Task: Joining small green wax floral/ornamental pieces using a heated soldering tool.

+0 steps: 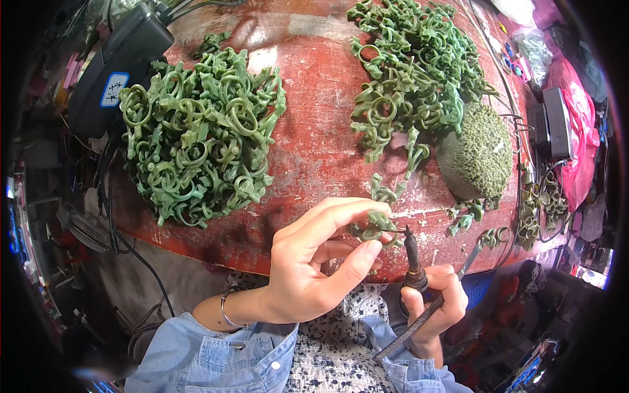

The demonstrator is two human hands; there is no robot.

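Note:
Between the thumb and fingers of my left hand (314,262) is a small green ring-like piece (376,223), waxy in look. My right hand (442,304) is closed around a dark pen-shaped tool, like a wax-carving iron (412,254), held upright. Its thin bent tip points left and meets the green piece or lies right beside it. A long slim metal rod (422,321), flat at its upper end, also runs slantwise through my right hand. Just beyond my left fingertips, another green piece (386,190) lies on the red worn table (314,147).
A big heap of green rings (203,141) fills the table's left; another heap (419,65) lies far right. Near it sits a rough green domed block (477,154). A black device (114,72) with cables stands left, a dark box (553,124) and a pink bag (571,124) right.

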